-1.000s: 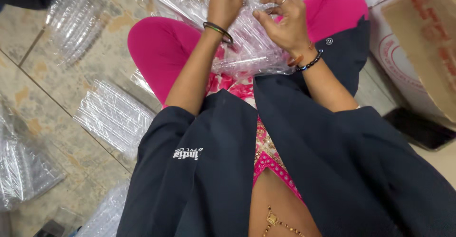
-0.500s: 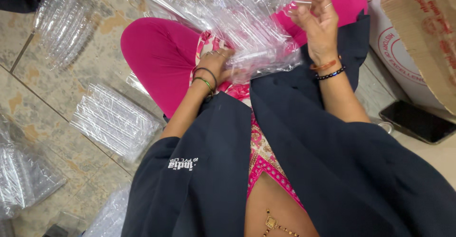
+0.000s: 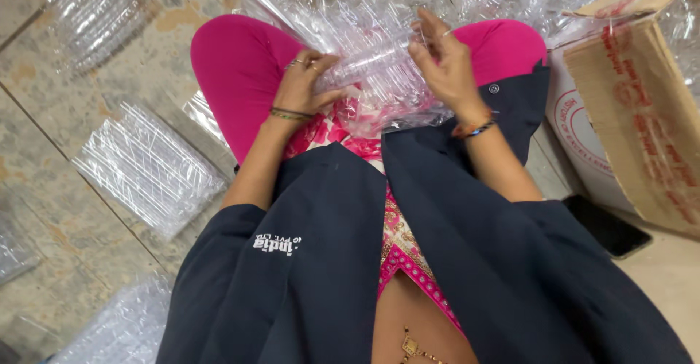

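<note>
Tiled floor (image 3: pixel 65 152) under a seated person in a dark jacket (image 3: pixel 328 262) and pink trousers (image 3: pixel 233 72). Cardboard box (image 3: pixel 642 116) right of the lap, black phone (image 3: pixel 609 225) on the floor just below the box. Flat pack of clear plastic tubes (image 3: pixel 146 167) on the floor left of the lap. Crinkled clear plastic bag of tubes (image 3: pixel 364 50) on the lap. Left hand (image 3: pixel 306 79) fingers closed on the bag's near edge; right hand (image 3: pixel 445 61) fingers curled, gripping the bag's right side.

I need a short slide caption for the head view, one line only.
Seated on a tiled floor, both hands, left and right, grip a clear plastic bundle on the lap.
</note>
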A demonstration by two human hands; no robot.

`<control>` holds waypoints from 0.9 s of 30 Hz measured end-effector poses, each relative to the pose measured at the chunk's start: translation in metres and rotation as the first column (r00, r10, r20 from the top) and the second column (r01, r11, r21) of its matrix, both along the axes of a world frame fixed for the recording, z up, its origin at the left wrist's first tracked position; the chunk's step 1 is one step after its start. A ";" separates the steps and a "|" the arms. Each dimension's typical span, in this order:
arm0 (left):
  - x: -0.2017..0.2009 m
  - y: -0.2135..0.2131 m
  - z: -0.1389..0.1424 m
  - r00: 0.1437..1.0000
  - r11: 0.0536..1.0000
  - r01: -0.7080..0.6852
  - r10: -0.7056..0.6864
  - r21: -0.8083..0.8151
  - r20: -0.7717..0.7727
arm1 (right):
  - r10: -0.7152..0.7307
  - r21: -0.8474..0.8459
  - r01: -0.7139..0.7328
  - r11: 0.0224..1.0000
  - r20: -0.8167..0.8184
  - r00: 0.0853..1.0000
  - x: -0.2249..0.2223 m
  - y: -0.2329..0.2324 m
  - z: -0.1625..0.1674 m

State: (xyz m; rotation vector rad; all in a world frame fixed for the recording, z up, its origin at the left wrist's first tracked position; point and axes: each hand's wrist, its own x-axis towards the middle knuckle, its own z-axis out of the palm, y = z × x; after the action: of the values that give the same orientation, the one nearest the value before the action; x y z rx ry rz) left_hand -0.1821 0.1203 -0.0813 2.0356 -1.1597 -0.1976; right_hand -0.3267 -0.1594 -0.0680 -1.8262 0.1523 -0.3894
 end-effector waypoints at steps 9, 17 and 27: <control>-0.007 0.021 0.000 0.857 0.976 -0.192 0.116 -0.103 -0.502 | -0.364 -0.169 0.339 0.925 -0.149 0.919 0.042 0.016 -0.022; 0.005 0.004 0.000 0.515 0.959 -0.265 0.056 -0.097 -0.856 | -0.226 -0.344 0.280 0.896 0.190 0.955 0.027 0.015 0.029; -0.008 -0.010 0.027 0.872 0.949 -0.226 0.096 -0.220 -0.481 | -0.286 -0.239 0.336 0.911 0.220 0.933 0.016 0.016 0.031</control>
State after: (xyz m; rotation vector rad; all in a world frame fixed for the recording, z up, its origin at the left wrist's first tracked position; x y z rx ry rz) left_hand -0.1905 0.1101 -0.0538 1.7042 -0.6686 -0.3982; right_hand -0.3108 -0.1434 -0.0374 -2.0303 0.2784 -0.8361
